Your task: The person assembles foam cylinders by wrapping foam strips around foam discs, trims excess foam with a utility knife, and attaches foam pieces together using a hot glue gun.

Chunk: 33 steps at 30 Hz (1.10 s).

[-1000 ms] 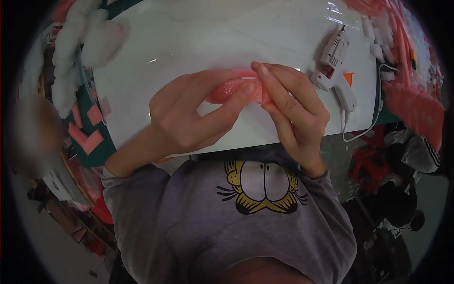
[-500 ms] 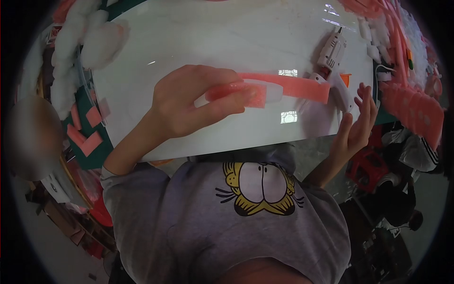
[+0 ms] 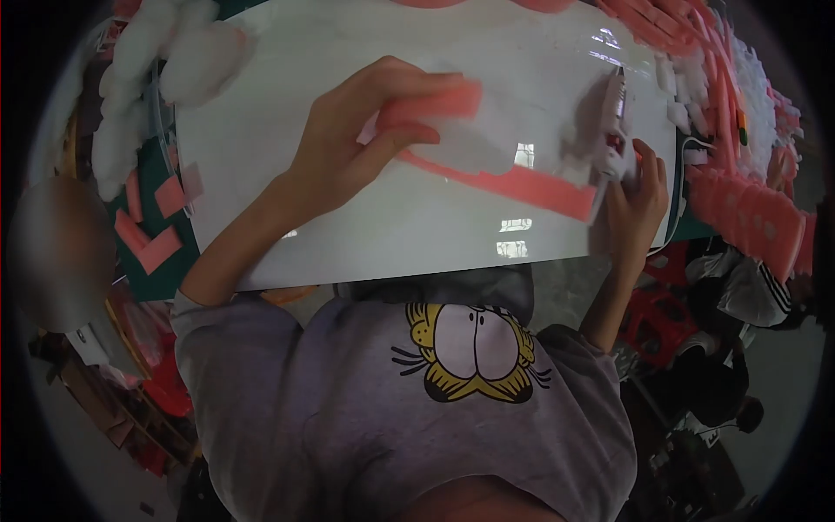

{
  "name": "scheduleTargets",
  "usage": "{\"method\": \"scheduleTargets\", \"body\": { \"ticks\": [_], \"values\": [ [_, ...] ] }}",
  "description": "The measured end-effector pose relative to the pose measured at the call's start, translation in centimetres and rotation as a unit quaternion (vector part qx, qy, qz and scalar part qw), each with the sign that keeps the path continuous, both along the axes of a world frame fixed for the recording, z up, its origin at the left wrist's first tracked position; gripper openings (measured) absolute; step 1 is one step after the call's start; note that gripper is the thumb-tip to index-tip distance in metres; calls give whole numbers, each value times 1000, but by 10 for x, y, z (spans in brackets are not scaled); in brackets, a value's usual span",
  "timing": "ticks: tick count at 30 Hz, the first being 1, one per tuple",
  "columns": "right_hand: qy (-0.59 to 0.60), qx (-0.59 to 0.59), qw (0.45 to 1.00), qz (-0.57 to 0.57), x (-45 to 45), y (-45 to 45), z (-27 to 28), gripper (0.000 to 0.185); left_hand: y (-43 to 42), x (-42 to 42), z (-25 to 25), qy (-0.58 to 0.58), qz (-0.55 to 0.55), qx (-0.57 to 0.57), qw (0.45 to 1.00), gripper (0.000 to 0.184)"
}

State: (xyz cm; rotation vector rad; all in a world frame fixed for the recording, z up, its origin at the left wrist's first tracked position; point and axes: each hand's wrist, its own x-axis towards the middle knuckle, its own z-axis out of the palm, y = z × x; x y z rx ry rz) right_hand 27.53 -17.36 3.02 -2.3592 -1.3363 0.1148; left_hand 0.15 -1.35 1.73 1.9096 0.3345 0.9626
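My left hand [image 3: 344, 139] is closed around a pink foam piece [image 3: 448, 103], pinched between thumb and fingers above the table; the piece is blurred by motion. From below it a long pink foam strip [image 3: 539, 191] stretches toward the right. A whitish part next to the foam is too smeared to make out. On the right, my right hand [image 3: 639, 204] is wrapped round the handle of a white hot glue gun [image 3: 614, 122], whose nozzle points away from me. Its fingers partly hide the handle.
The glossy white table [image 3: 287, 235] reflects light. Pink foam scraps [image 3: 161, 250] lie on a green surface at left, beside white fluffy wads [image 3: 204, 65]. Stacked pink foam pieces [image 3: 752, 213] and long strips fill the right side. A red stool [image 3: 657, 326] stands below.
My left hand has lifted away from me with the pink foam, and the strip now slants. My right hand, open before, has closed on the glue gun, which has turned more upright.
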Motion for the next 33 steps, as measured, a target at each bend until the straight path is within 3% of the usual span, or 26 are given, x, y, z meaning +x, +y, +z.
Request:
{"method": "scheduleTargets", "body": {
  "ticks": [1, 2, 3, 4, 5, 7, 10, 11, 12, 14, 17, 23, 33],
  "values": [
    [-26, 45, 998, 38, 16, -1, -8, 41, 3, -1, -1, -28, -10, -51, 998, 40],
    [39, 65, 997, 14, 20, 0, -5, 33, 7, -1, 1, -32, -2, -50, 998, 40],
    [104, 82, 991, -10, 21, 0, -2, 25, 10, -1, 3, -74, -32, -153, 985, 38],
    [269, 132, 954, -24, 21, -1, 0, 24, 13, -1, 3, -118, -63, -253, 958, 36],
    [318, 138, 938, 11, 16, -1, 11, 31, 18, -3, 0, -124, -56, -250, 959, 36],
    [441, 121, 881, 121, 13, -6, 28, 56, 27, -7, -7, -80, -170, -323, 928, 38],
    [468, 225, 836, 180, 0, -18, 1, 68, 26, -8, -7, -32, -235, -368, 899, 38],
    [504, 151, 827, 197, 0, -21, 11, 72, 25, -8, -7, -34, -236, -369, 899, 38],
    [503, 148, 828, 197, 1, -18, 17, 72, 24, -8, -7, -21, -251, -364, 896, 38],
    [524, 100, 788, 307, -14, 0, 33, 67, 23, -8, -5, -12, -264, -360, 895, 37],
    [586, 84, 759, 273, -20, 1, 30, 61, 20, -7, -3, 20, -263, -357, 896, 37],
    [574, 95, 781, 228, -29, -3, 24, 53, 19, -8, -2, 33, -265, -380, 886, 40],
    [593, 83, 771, 219, -34, 2, 21, 49, 19, -8, -6, 17, -263, -376, 888, 40]
  ]
}}
